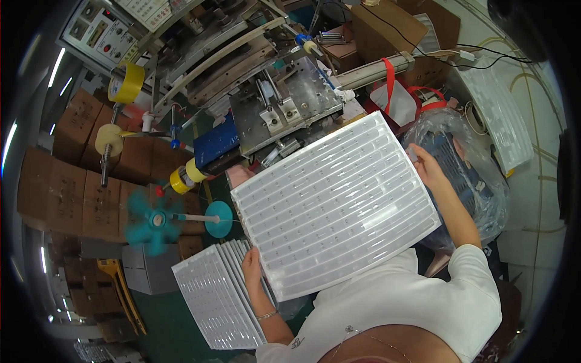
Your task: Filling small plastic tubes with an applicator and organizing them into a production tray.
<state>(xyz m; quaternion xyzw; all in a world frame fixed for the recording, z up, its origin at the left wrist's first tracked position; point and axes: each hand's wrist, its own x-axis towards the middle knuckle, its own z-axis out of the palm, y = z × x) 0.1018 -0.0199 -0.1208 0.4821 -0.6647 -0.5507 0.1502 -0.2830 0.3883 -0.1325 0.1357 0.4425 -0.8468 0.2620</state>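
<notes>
A large white plastic tray (339, 206) with long parallel ribs and rows of small marks is held tilted in front of my body. My left hand (252, 269) grips its lower left edge, a bracelet on that wrist. On the far right edge, my right hand (427, 167) is closed with its fingertips at the rim; a small pale piece shows by the fingers, and I cannot make out what it is. Beside my left forearm leans a stack of similar white trays (212, 296).
Beyond the tray stands a metal press machine (290, 100) with a control box (100, 36). A teal fan (156, 219) and brown cartons (66, 187) are at left. At right are a plastic-wrapped bundle (463, 175), a red-handled bag (393, 100) and another white tray (499, 121).
</notes>
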